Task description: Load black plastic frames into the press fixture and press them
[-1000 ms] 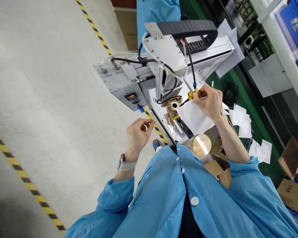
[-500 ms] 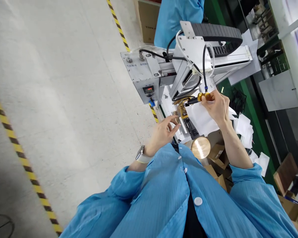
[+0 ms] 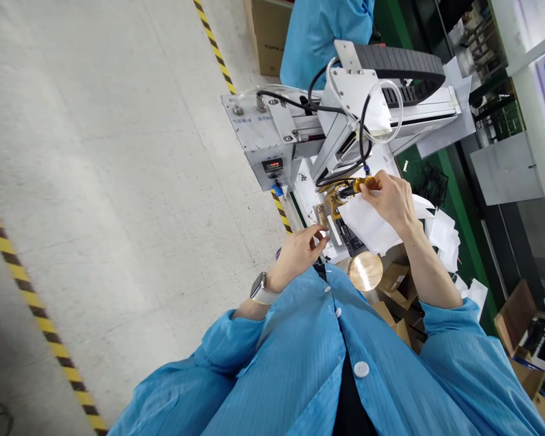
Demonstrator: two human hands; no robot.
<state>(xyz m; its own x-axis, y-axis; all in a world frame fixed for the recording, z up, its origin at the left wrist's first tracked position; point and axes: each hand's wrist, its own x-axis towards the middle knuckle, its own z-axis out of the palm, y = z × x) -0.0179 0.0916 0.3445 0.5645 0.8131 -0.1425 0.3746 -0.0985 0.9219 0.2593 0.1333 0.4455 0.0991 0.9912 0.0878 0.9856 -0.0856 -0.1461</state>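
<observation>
My right hand (image 3: 394,201) is closed on a gold-and-black cylindrical tool (image 3: 354,186), which has a dark cable at its upper end. The tool slants down to the left, its tip over a round gold fixture (image 3: 336,198); whether they touch I cannot tell. White paper (image 3: 367,221) lies beneath my right hand. On the left, my left hand (image 3: 300,249) is empty, with fingers loosely curled and the thumb apart. Its fingertips are near a white strip (image 3: 333,230) and a black slotted block (image 3: 349,237).
A metal bench machine (image 3: 354,100) with a cable chain (image 3: 399,63) and a red-digit display (image 3: 272,164) rises beyond my hands. A co-worker's blue sleeve (image 3: 318,42) is behind it. A round wooden stool (image 3: 366,270) and cardboard boxes (image 3: 399,284) stand below the bench.
My right hand has moved slightly left and down with the tool, whose tip is now over the gold fixture. My left hand has shifted a little, its fingers closer together.
</observation>
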